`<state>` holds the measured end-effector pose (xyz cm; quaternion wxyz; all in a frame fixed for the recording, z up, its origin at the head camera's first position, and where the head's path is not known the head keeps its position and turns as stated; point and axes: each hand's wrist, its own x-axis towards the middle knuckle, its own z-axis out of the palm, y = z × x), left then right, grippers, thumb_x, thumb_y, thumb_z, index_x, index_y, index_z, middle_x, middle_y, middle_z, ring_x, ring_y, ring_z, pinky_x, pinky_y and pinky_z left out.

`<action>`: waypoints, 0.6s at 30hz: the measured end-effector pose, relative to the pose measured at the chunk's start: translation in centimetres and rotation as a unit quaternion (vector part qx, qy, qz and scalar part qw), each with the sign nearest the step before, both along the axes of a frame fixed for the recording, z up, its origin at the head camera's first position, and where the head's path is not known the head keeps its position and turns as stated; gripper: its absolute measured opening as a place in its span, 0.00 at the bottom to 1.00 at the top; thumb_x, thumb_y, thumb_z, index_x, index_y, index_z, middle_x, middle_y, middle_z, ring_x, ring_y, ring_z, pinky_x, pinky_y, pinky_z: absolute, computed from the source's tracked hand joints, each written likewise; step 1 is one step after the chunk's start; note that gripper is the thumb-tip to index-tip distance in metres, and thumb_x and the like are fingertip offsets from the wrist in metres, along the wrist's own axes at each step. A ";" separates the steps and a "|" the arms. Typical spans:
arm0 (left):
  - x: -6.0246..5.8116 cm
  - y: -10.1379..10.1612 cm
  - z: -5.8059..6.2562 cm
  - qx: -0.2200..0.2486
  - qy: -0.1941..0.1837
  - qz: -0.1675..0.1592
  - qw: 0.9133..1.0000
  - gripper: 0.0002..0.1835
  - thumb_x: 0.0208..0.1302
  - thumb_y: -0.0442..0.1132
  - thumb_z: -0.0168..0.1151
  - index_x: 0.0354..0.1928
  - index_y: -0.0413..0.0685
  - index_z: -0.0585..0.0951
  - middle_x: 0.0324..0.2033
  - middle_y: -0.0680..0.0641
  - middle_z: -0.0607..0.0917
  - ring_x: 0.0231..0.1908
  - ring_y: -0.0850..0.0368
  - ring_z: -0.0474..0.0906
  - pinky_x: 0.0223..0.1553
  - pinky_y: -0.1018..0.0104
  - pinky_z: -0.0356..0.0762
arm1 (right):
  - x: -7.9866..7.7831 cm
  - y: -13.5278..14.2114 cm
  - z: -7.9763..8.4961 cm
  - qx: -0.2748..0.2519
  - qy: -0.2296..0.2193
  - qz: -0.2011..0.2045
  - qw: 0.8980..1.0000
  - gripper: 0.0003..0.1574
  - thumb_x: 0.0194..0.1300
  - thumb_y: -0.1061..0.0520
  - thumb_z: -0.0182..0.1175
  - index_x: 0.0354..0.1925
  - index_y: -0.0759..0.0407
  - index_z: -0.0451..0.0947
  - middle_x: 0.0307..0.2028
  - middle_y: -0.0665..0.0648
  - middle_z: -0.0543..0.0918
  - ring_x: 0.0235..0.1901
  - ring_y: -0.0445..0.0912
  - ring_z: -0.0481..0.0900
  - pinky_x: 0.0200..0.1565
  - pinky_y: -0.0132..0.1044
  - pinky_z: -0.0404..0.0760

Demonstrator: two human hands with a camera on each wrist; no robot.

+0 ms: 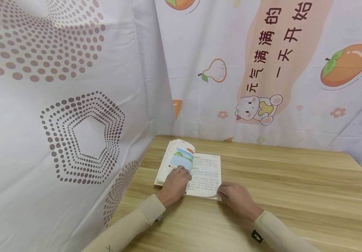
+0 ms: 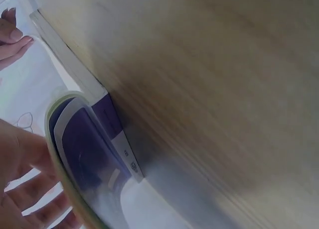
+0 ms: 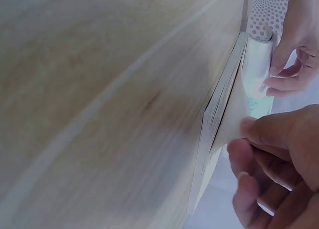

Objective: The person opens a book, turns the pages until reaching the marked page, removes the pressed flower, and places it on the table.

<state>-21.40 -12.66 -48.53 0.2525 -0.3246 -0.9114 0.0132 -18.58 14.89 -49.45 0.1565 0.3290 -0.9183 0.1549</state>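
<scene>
An open book [image 1: 204, 175] lies on the wooden table, its left pages arching up and showing a blue and green picture. Printed text fills the right page. My left hand [image 1: 175, 183] holds the raised left part near the gutter, fingers bent over it; the left wrist view has these pages [image 2: 75, 139] curving beside the hand [image 2: 30, 189]. At the lower right corner, my right hand [image 1: 239, 200] pinches a page between thumb and fingers. That page [image 3: 232, 119] stands slightly lifted off the stack in the right wrist view.
The wooden table [image 1: 288, 182] extends to the right of the book. A white curtain with brown dots [image 1: 83, 140] hangs at the left, close to the book. Behind the table is a curtain printed with fruit and characters [image 1: 212, 108].
</scene>
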 end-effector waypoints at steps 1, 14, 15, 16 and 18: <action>0.1 0.1 0.0 0.001 -0.005 -0.004 1.000 0.09 0.54 0.31 0.76 0.35 0.51 0.89 0.43 0.51 0.87 0.51 0.53 0.78 0.48 0.62 0.79 | 0.0 0.0 0.0 -0.001 0.004 0.000 1.000 0.03 0.61 0.58 0.74 0.33 0.51 0.88 0.33 0.44 0.86 0.35 0.41 0.85 0.35 0.39 0.83; 0.3 0.6 -1.0 0.009 -0.019 -0.027 0.999 0.25 0.54 0.69 0.73 0.30 0.55 0.84 0.43 0.51 0.85 0.48 0.52 0.75 0.46 0.55 0.72 | 0.0 0.1 0.4 -0.015 -0.002 -0.008 1.000 0.06 0.56 0.60 0.76 0.29 0.49 0.89 0.33 0.42 0.87 0.33 0.38 0.85 0.34 0.37 0.83; 0.3 0.6 -1.0 0.004 -0.019 -0.027 0.999 0.27 0.52 0.71 0.72 0.30 0.55 0.84 0.43 0.51 0.85 0.48 0.52 0.74 0.45 0.55 0.71 | 0.0 0.1 0.4 -0.016 -0.003 -0.008 1.000 0.06 0.56 0.60 0.76 0.29 0.49 0.89 0.33 0.42 0.87 0.33 0.38 0.85 0.33 0.37 0.83; 0.2 0.6 -1.0 0.000 -0.019 -0.028 0.999 0.28 0.50 0.72 0.72 0.30 0.55 0.84 0.43 0.51 0.84 0.48 0.52 0.74 0.45 0.55 0.71 | 0.0 0.1 0.4 -0.018 -0.004 -0.009 1.000 0.07 0.56 0.61 0.76 0.29 0.49 0.89 0.33 0.42 0.87 0.33 0.38 0.85 0.33 0.37 0.83; 0.2 0.6 -1.0 -0.008 -0.016 -0.028 0.999 0.29 0.48 0.74 0.71 0.30 0.55 0.84 0.43 0.52 0.84 0.47 0.52 0.74 0.45 0.56 0.71 | 0.1 0.1 0.5 -0.023 -0.008 -0.012 1.000 0.07 0.57 0.61 0.76 0.29 0.49 0.88 0.33 0.42 0.87 0.33 0.37 0.84 0.33 0.36 0.83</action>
